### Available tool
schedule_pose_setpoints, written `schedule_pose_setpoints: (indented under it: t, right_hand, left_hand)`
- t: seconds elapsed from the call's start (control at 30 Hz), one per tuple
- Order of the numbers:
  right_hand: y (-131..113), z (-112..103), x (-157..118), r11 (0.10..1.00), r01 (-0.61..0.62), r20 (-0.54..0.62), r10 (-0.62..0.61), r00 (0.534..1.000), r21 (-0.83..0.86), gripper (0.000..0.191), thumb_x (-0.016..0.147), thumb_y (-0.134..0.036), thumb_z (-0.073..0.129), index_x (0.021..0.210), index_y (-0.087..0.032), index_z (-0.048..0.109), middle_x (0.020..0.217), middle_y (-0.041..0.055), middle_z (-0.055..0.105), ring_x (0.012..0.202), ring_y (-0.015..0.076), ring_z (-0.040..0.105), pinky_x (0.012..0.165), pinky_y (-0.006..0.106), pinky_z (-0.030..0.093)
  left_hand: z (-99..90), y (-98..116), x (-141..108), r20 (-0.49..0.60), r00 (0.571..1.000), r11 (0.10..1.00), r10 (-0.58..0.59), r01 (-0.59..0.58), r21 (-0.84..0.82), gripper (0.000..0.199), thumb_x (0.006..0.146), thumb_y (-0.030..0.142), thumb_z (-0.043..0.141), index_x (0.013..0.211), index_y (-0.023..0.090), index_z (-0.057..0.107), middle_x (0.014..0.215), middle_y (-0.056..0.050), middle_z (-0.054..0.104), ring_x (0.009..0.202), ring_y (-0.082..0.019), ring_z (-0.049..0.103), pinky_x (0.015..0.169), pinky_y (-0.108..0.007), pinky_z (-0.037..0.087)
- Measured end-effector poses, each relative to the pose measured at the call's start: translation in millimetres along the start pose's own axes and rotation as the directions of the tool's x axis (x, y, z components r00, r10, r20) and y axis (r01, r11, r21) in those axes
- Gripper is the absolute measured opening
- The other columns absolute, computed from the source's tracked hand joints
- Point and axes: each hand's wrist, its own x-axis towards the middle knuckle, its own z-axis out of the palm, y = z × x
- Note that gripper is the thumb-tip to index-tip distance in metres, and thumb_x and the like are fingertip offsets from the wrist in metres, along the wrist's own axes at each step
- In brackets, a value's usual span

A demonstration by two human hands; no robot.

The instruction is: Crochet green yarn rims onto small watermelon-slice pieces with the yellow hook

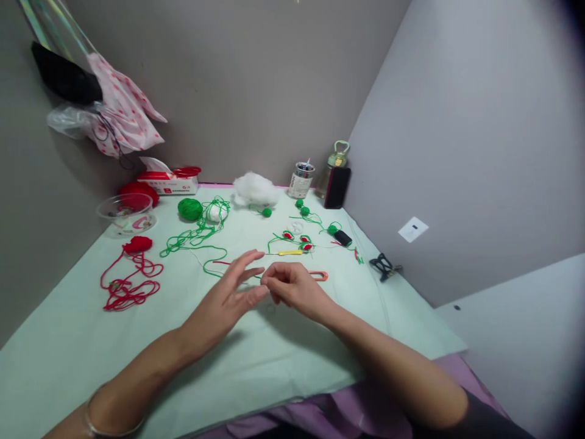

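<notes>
My left hand (235, 289) is raised over the pale green cloth with its fingers apart, its thumb near the fingertips of my right hand. The fingers of my right hand (290, 285) are pinched together; what they hold is too small to make out. Green yarn (214, 251) runs across the cloth toward both hands. Just beyond them lies a yellow-handled crochet hook (289, 252). An orange tool (320, 276) is partly hidden behind my right hand. Small red and green crocheted pieces (305, 246) sit a little farther back.
Red yarn (132, 292) and a clear tub (128, 214) are at the left. Along the back stand a tissue box (173, 183), white stuffing (255, 190), a tin (300, 181), a bottle (338, 160) and a phone (337, 188). A black clip (384, 266) lies at the right.
</notes>
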Motion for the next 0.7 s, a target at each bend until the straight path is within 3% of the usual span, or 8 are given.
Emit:
schedule_pose_setpoints:
  t: [0.1,0.2,0.3,0.4,0.5,0.53,0.6,0.7]
  right_hand:
    - [-3,8,-3,0.984,0.115,-0.038,-0.122,0.992,-0.138,0.011,0.091,-0.022,0.061,0.081,-0.02,0.064,0.061,-0.0043,0.059,0.056,0.011,0.052,0.059,0.024,0.036]
    - [-6,11,-7,0.941,0.222,-0.017,-0.234,0.972,-0.255,0.011,0.094,-0.022,0.059,0.086,-0.021,0.066,0.062,-0.0049,0.058,0.057,0.0111,0.05,0.059,0.025,0.034]
    - [-11,11,-9,0.922,0.282,-0.004,-0.293,0.956,-0.264,0.015,0.097,-0.025,0.058,0.085,-0.022,0.066,0.061,-0.0058,0.054,0.055,0.0103,0.044,0.058,0.025,0.031]
    - [-15,11,-11,0.91,0.317,-0.024,-0.335,0.942,-0.267,0.011,0.095,-0.022,0.059,0.086,-0.022,0.066,0.06,-0.0069,0.053,0.054,0.0099,0.042,0.057,0.025,0.031]
    - [-19,14,-12,0.918,0.321,-0.086,-0.349,0.933,-0.233,0.01,0.095,-0.023,0.059,0.086,-0.022,0.064,0.06,-0.007,0.055,0.054,0.0101,0.046,0.058,0.025,0.034]
    - [-20,16,-13,0.917,0.325,-0.107,-0.356,0.928,-0.231,0.01,0.096,-0.024,0.059,0.088,-0.023,0.064,0.061,-0.0069,0.056,0.054,0.0104,0.048,0.059,0.025,0.036]
    - [-21,18,-14,0.904,0.341,-0.118,-0.38,0.917,-0.259,0.011,0.098,-0.026,0.059,0.09,-0.023,0.065,0.062,-0.0063,0.058,0.054,0.0108,0.049,0.059,0.025,0.038]
    - [-23,14,-10,0.819,0.342,0.035,-0.369,0.929,-0.461,0.02,0.104,-0.031,0.055,0.088,-0.023,0.065,0.072,-0.0032,0.065,0.061,0.0115,0.055,0.064,0.024,0.041]
  left_hand:
    - [9.4,4,-2,0.002,0.999,0.978,-0.032,0.032,-0.207,0.054,0.093,0.057,0.069,0.142,0.037,0.06,0.164,-0.007,0.048,0.148,-0.033,0.049,0.109,-0.045,0.054]
    - [7.9,7,-2,-0.102,0.994,0.969,0.036,-0.06,-0.241,0.033,0.099,0.057,0.058,0.107,0.03,0.076,0.148,-0.008,0.065,0.145,-0.034,0.052,0.115,-0.05,0.048]
    - [-0.5,5,0,-0.114,0.961,0.964,0.253,-0.24,0.116,0.035,0.102,0.045,0.056,0.077,0.026,0.072,0.132,-0.009,0.074,0.143,-0.035,0.054,0.121,-0.054,0.039]
    - [-10.5,-2,1,0.053,0.842,0.737,0.536,-0.498,0.457,0.029,0.098,0.027,0.059,0.072,0.026,0.071,0.127,-0.008,0.077,0.144,-0.034,0.054,0.126,-0.055,0.031]
    - [-15.0,-8,3,0.128,0.749,0.553,0.65,-0.581,0.597,0.019,0.094,0.02,0.064,0.083,0.026,0.078,0.132,-0.008,0.076,0.149,-0.034,0.049,0.13,-0.056,0.022]
    - [-14.6,-9,3,0.091,0.756,0.562,0.648,-0.556,0.612,0.017,0.094,0.021,0.064,0.092,0.027,0.08,0.135,-0.009,0.074,0.151,-0.034,0.045,0.13,-0.056,0.022]
    - [-11.3,-8,3,-0.033,0.825,0.696,0.565,-0.454,0.556,0.022,0.097,0.029,0.062,0.107,0.029,0.081,0.14,-0.008,0.072,0.155,-0.032,0.04,0.128,-0.054,0.026]
    - [-5.8,-4,3,-0.195,0.94,0.937,0.28,-0.224,0.268,0.026,0.1,0.044,0.06,0.106,0.031,0.083,0.142,-0.005,0.071,0.151,-0.031,0.045,0.123,-0.048,0.035]
